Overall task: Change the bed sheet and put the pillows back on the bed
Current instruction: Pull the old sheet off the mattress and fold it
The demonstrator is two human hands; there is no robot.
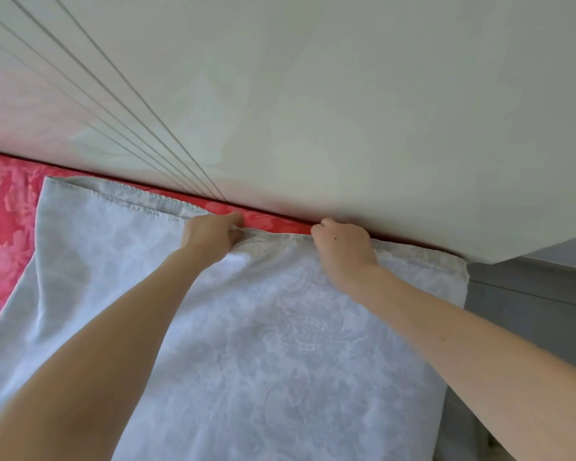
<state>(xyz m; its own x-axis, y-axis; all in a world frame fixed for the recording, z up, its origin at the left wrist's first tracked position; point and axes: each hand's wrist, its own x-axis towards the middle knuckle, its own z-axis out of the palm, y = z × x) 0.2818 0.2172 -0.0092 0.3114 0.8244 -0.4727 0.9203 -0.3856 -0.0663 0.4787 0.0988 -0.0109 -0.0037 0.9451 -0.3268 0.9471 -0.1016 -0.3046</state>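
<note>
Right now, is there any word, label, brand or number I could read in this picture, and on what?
None. The pale sheet shows only a woven flower pattern, the red mattress only flowers, and the white wall only thin lines. The left hand and right hand grip the sheet's top hem; no tag shows there.

From 9 o'clock round to 3 o'clock, your view is filled by a pale off-white wall (363, 104), smooth and matte. At 10 o'clock, thin parallel grooves (113, 94) run down across it and draw together toward the centre. Low at 9 o'clock the wall takes a faint pink cast. At 3 o'clock it ends in a slanted lower edge, and beneath that you see a flat grey surface (532, 314) crossed by 1 thin seam. You cannot tell whether it is furniture or floor. The light is soft and even.
</note>
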